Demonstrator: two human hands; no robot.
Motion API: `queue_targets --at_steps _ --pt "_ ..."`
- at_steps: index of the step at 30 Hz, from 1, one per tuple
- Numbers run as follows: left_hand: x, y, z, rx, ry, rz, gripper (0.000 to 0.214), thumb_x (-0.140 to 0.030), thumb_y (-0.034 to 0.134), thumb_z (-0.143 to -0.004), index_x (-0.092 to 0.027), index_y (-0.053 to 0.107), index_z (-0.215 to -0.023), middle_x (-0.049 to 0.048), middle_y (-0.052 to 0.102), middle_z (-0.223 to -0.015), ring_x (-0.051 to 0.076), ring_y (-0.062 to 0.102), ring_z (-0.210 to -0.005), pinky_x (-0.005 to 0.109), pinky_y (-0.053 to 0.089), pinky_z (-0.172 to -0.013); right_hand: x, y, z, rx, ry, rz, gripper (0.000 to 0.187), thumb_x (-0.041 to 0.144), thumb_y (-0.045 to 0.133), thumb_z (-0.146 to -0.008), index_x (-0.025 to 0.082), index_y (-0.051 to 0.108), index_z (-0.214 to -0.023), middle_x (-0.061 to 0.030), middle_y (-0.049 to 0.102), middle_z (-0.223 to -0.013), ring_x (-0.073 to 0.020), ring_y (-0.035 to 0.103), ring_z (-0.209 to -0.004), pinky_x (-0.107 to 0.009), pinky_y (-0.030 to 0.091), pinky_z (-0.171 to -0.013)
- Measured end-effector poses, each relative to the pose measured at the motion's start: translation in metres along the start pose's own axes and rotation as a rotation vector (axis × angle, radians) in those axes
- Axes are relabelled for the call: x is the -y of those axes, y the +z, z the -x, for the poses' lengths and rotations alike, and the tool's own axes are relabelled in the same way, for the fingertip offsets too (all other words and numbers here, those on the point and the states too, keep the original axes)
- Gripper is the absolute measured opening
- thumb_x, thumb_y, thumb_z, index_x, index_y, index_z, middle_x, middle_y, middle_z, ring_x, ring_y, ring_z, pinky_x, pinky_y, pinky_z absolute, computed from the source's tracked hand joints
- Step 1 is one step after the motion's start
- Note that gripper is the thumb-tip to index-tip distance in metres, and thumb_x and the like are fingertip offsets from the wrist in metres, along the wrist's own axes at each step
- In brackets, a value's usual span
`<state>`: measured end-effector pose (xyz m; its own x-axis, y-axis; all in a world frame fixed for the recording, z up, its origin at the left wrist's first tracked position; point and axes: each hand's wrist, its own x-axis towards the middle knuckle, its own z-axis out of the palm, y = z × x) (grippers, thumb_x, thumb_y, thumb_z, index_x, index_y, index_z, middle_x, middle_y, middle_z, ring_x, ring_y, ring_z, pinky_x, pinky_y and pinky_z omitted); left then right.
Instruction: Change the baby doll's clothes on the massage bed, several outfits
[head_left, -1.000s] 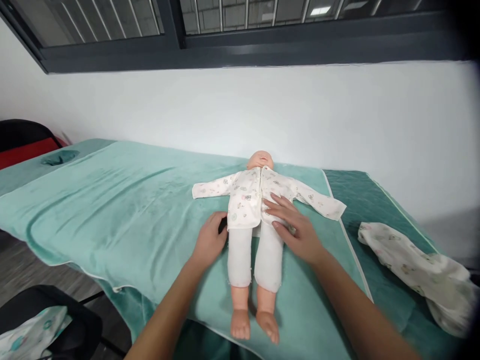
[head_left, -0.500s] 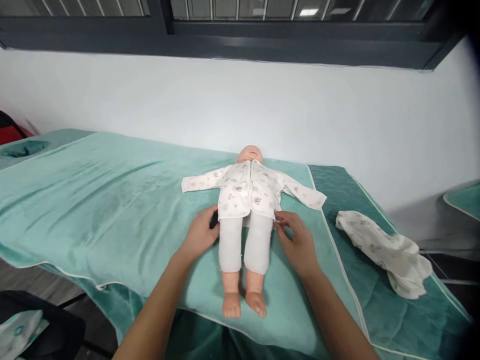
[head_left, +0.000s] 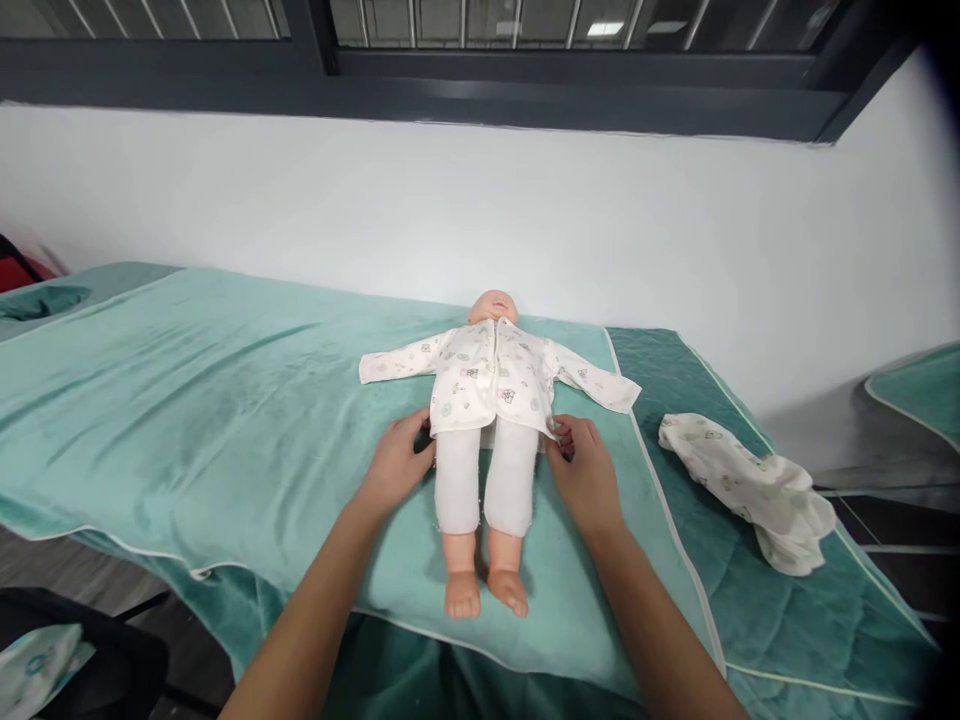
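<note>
A baby doll (head_left: 506,548) lies on its back, head toward the wall and feet toward me. It wears a white printed jacket (head_left: 466,385) with the front panels together and both sleeves spread out sideways. White fabric covers its upper legs, while the lower legs and feet are bare. My left hand (head_left: 397,462) is closed at the jacket's lower left corner, its fingertips partly hidden against the hem. At the opposite corner, my right hand (head_left: 589,478) pinches the hem between thumb and fingers.
A green blanket (head_left: 225,400) with pale piping covers the bed. To the right, a crumpled white printed garment (head_left: 750,490) lies on darker quilted cloth (head_left: 817,625). Behind stands a white wall (head_left: 375,210) below a dark window frame (head_left: 562,95). A black chair (head_left: 112,640) is at lower left.
The view has shifted slightly, moving the scene a little left. My right hand's fingers have curled in more at the jacket hem; my left hand stays at its corner.
</note>
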<state>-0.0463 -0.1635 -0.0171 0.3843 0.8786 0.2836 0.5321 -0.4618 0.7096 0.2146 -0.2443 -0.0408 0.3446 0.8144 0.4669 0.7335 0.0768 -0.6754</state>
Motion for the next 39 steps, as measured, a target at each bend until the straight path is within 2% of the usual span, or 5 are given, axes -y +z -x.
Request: queue_targets --at_steps 9,18,24,28,39 --pt "0.006 0.004 0.011 -0.282 -0.064 -0.05 0.027 -0.021 0.05 -0.083 -0.02 0.067 -0.105 0.0024 0.071 -0.094 0.019 0.063 -0.086 0.031 0.046 -0.081 -0.002 -0.004 0.001 -0.073 0.033 -0.011 0.021 0.015 0.054 -0.081 0.021 0.06 -0.101 -0.0028 0.055 -0.098 -0.0161 0.056 -0.078 -0.032 0.049 -0.071" --pt "0.004 0.005 0.01 -0.246 -0.155 -0.078 0.007 -0.023 0.053 -0.084 -0.023 0.055 -0.091 -0.0008 0.065 -0.086 0.018 0.06 -0.082 0.031 0.043 -0.075 -0.006 -0.004 0.0 -0.048 -0.062 -0.06 0.038 0.006 0.044 -0.077 0.022 0.06 -0.108 -0.0077 0.057 -0.112 -0.0226 0.057 -0.103 -0.039 0.051 -0.086" --pt "0.004 0.004 0.01 -0.261 0.097 0.005 0.022 -0.024 0.054 -0.09 -0.023 0.059 -0.112 0.0038 0.06 -0.108 0.017 0.06 -0.097 0.031 0.048 -0.086 -0.006 -0.004 0.0 -0.054 -0.131 -0.086 0.052 0.001 0.041 -0.072 0.021 0.059 -0.116 -0.0102 0.056 -0.122 -0.0247 0.054 -0.118 -0.046 0.049 -0.1" --pt "0.003 0.003 0.01 -0.228 0.195 0.006 0.012 -0.019 0.051 -0.091 -0.022 0.06 -0.099 0.0035 0.059 -0.103 0.016 0.058 -0.094 0.03 0.046 -0.083 -0.007 -0.005 0.001 0.011 -0.25 -0.06 0.075 -0.003 0.037 -0.074 0.026 0.048 -0.142 -0.0074 0.043 -0.152 -0.0244 0.039 -0.142 -0.051 0.038 -0.115" --pt "0.003 0.0 0.012 -0.17 0.013 0.149 0.003 -0.022 0.054 -0.087 -0.021 0.056 -0.085 0.0001 0.06 -0.085 0.015 0.054 -0.08 0.028 0.043 -0.077 -0.007 -0.007 0.002 0.038 -0.292 -0.173 0.07 -0.003 0.033 -0.074 0.027 0.059 -0.131 -0.0028 0.058 -0.143 -0.0207 0.05 -0.136 -0.051 0.039 -0.116"
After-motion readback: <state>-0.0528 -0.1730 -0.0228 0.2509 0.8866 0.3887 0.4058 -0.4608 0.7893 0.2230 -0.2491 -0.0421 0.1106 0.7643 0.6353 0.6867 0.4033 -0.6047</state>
